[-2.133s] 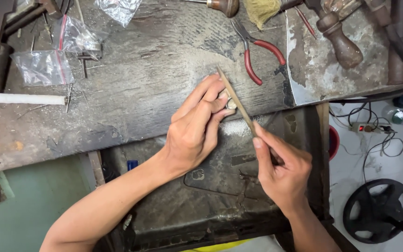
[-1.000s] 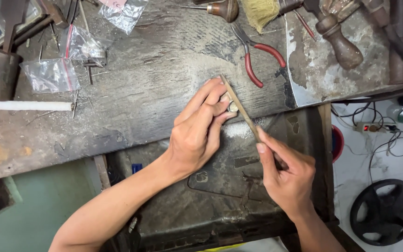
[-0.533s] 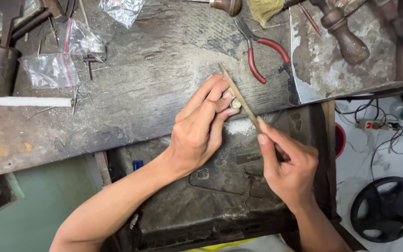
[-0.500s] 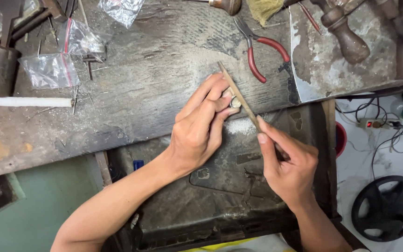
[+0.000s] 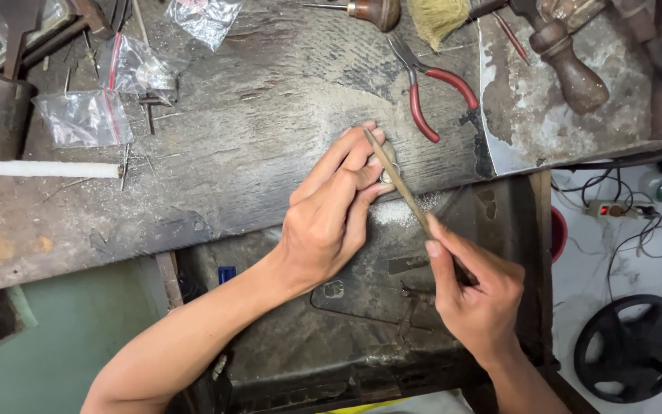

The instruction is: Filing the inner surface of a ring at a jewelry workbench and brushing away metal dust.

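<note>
— Two hands meet at the bench edge. The right hand (image 5: 478, 297), nearest the camera, is closed round the butt of a slim file (image 5: 397, 182), forefinger laid along it; the file slants up toward eleven o'clock. What is under it?

— A small pale metal piece (image 5: 385, 173), pinched in the fingertips of the left hand (image 5: 329, 218) and braced against the worn wooden bench (image 5: 270, 138). It is mostly hidden, so its shape cannot be told. Pale dust (image 5: 400, 211) lies just below. To file well, the person would likely keep that brace firm and the strokes long and level.

— And packages?

— Three small clear plastic bags lie farther out, around ten to eleven o'clock: one flat bag (image 5: 84, 117) with a red seal strip, one crumpled bag (image 5: 136, 67) also red-striped, one more (image 5: 207, 17) at the top edge. Their contents are too small to tell. Red-handled pliers (image 5: 432, 86) lie at one o'clock.
</note>
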